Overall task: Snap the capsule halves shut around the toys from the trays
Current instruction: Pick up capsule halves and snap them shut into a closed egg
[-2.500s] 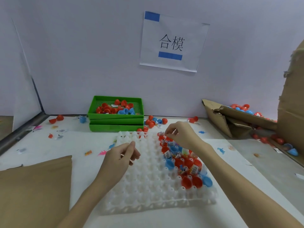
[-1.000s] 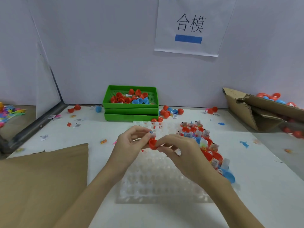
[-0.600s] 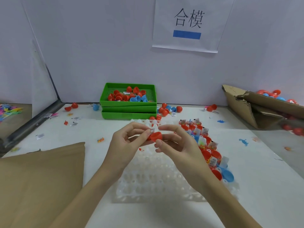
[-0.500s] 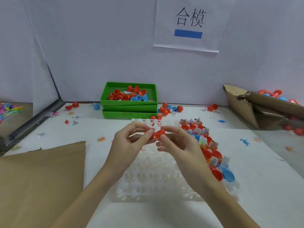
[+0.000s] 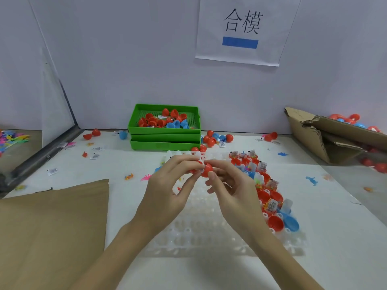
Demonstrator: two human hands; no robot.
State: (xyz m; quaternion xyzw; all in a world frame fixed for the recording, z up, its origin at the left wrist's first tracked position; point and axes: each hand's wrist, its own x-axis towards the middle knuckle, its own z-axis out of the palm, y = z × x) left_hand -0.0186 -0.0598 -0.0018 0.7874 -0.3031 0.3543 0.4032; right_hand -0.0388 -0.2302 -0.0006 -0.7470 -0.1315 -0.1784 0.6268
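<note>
Above the clear plastic cell tray [image 5: 201,233], my left hand [image 5: 169,189] and my right hand [image 5: 232,187] meet at the fingertips. Between them is a red capsule [image 5: 206,169]: each hand pinches one red half, and the halves touch. Whatever sits inside is hidden. Along the tray's right side, several red and blue capsule halves with small toys and labels [image 5: 266,189] sit in the cells.
Stacked green trays [image 5: 165,141] with red and blue halves stand at the back. Loose capsules [image 5: 215,138] lie beside them. A torn cardboard box [image 5: 326,137] with capsules is at the right, brown cardboard [image 5: 52,227] at the left. Small toys and labels litter the white table.
My right hand took a red half from the tray and brought it to my left hand. Both hands have since pressed the red halves closer together above the tray.
</note>
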